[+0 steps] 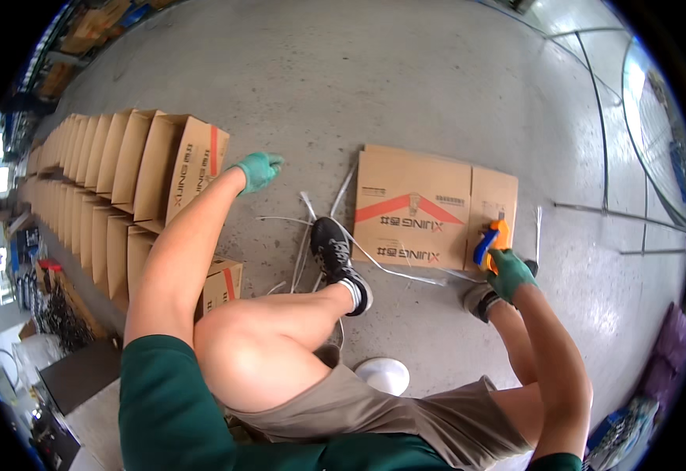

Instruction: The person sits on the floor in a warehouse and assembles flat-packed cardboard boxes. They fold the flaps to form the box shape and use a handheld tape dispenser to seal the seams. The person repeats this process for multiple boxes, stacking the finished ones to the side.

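Note:
My left hand point(260, 169), in a green glove, is stretched out beside the nearest upright cardboard box point(194, 169) of a long row, fingers curled down and holding nothing. My right hand point(509, 273), also gloved green, grips an orange and blue tool point(490, 242) that looks like a cutter, at the right end of a flattened cardboard box point(429, 208) lying on the concrete floor. My raised left knee and black shoe point(338, 259) are between the two hands, the shoe standing on loose white plastic straps point(311, 228).
Two long rows of open cardboard boxes point(84, 180) run along the left. A small box point(223, 284) stands by my knee. A white round object point(383, 374) lies on the floor below. A metal frame point(602, 118) stands at the right, shelving and clutter at the far left.

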Demonstrator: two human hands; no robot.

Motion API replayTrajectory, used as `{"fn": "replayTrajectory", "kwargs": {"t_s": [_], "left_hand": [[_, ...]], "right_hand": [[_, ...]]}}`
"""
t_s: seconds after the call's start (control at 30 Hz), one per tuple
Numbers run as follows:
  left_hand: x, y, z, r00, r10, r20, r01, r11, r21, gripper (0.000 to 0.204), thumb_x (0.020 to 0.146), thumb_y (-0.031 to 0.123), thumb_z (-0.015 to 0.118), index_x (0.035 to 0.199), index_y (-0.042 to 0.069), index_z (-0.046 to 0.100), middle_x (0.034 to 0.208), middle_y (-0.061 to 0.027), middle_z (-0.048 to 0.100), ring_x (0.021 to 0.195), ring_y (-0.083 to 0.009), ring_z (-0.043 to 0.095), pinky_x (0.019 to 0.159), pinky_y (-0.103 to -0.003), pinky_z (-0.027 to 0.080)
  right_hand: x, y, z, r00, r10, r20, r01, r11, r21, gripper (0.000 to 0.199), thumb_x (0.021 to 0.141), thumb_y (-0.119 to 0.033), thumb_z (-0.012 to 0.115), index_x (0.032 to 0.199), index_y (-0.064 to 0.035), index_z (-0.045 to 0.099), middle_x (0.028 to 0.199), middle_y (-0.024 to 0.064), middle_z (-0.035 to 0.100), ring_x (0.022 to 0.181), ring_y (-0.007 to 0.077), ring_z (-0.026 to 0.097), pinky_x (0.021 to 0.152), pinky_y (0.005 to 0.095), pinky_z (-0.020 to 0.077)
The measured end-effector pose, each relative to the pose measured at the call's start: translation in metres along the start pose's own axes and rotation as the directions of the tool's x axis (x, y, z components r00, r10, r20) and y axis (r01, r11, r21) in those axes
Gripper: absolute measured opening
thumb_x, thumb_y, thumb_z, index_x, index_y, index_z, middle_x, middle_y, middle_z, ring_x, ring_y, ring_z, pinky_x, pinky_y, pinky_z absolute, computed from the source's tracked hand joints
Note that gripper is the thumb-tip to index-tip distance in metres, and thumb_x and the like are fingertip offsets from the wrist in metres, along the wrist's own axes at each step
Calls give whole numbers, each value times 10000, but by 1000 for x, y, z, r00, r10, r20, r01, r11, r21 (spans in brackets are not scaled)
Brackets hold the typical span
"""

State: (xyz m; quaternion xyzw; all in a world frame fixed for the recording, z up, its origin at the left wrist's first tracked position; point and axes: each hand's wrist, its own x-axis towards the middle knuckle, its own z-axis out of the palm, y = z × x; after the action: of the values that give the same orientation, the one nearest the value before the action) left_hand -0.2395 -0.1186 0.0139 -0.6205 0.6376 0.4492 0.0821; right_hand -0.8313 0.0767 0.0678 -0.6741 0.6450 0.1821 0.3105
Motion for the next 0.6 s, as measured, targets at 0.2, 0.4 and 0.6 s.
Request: {"fn": "replayTrajectory", "kwargs": {"t_s": [0.2, 0.4, 0.6], "left_hand": [[65, 92, 106, 978, -1, 208, -79, 923, 378, 493, 979, 205, 491, 1446, 44, 496, 1402, -210, 576, 1268, -323, 567, 1069, -403, 438], [123, 30, 253, 939, -167, -301, 63, 943, -326, 493, 898, 147, 562, 1368, 8, 501, 1193, -234, 668, 1034, -366, 656, 901, -420, 499], [103, 101, 242, 918, -206, -338, -26, 821, -570, 374, 855, 15, 617, 1223, 54, 562, 1061, -152, 687, 916, -239, 662, 769, -402, 529]], "right_hand": [[28, 5, 55, 952, 304, 14, -305, 950, 64, 698, 859, -213, 694, 1497, -200, 410, 1306, 273, 554, 1188, 432, 591, 995, 483, 495], [61, 32, 124, 966, 218, -140, -178, 950, 256, 502, 857, -94, 635, 1345, -172, 545, 1108, 225, 639, 1057, 419, 644, 893, 492, 525], [58, 53, 132, 962, 218, -166, -160, 939, 306, 427, 841, -48, 624, 1252, -163, 590, 1053, 203, 667, 1014, 413, 653, 853, 501, 522]]}}
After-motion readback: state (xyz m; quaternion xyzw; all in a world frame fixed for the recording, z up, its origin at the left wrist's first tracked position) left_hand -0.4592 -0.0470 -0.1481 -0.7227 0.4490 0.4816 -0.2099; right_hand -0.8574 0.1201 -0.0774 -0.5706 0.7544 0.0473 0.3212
